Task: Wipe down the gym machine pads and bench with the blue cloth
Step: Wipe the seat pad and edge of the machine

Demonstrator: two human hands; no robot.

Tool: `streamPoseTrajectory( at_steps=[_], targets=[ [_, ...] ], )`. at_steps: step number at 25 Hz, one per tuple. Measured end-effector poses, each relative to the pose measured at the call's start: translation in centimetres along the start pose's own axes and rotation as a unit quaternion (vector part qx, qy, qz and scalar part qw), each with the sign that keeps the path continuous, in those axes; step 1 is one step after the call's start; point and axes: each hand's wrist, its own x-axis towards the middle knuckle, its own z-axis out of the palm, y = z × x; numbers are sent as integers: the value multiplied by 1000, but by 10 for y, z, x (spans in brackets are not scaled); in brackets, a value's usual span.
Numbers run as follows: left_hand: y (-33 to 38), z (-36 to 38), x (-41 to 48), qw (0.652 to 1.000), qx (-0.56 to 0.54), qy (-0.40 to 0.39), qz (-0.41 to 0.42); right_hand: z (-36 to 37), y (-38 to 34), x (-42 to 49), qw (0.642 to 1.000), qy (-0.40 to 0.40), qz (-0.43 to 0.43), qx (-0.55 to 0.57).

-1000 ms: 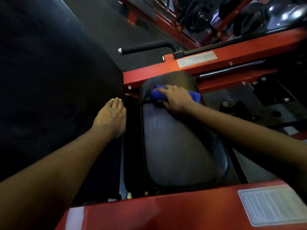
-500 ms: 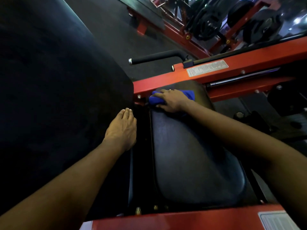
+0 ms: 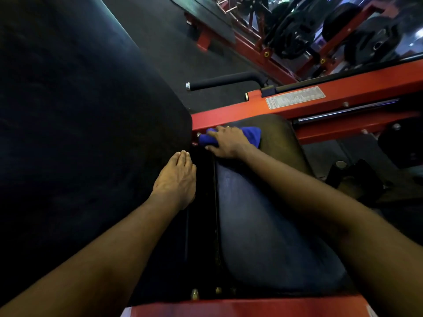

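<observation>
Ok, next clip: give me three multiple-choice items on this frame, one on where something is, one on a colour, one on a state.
1. Where is the blue cloth?
A. on the floor
B. at the far end of the seat pad, beside the machine frame
C. draped over a handle

2. What colour is the machine frame?
A. yellow
B. white
C. red

3. How is the left hand?
A. flat, fingers straight, at the edge of the large black pad
B. gripping a handle
C. holding a bottle

Answers:
1 B: the right hand holds the cloth bunched against that end of the seat pad.
2 C: its beams are plainly red.
3 A: its fingers lie straight and together on the pad's edge.
</observation>
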Motion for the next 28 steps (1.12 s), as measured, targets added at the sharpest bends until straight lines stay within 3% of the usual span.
streamPoseTrajectory(
  at_steps=[6,10,17,20,24,25,26,28],
  targets=[
    [0,1,0,1000,0,6,0,3,-33,-103,998,57,5,29],
    [-1,2,2,1000,-9,13,2,1,-48,-210,995,83,-50,2],
    [1,2,1,1000,7,21,-3,-16,-61,-330,978,-7,-208,-1],
    [1,2,1,1000,17,21,0,-27,-29,-328,985,-6,-172,14],
    [0,4,2,1000,22,19,3,-49,31,-270,997,18,48,51],
    [1,4,2,1000,21,17,1,-47,31,-267,996,16,70,48],
    [0,4,3,1000,19,15,-1,-40,21,-274,998,21,56,34],
    [0,6,4,1000,15,11,-4,-29,-19,-304,999,0,-53,8]
  ],
)
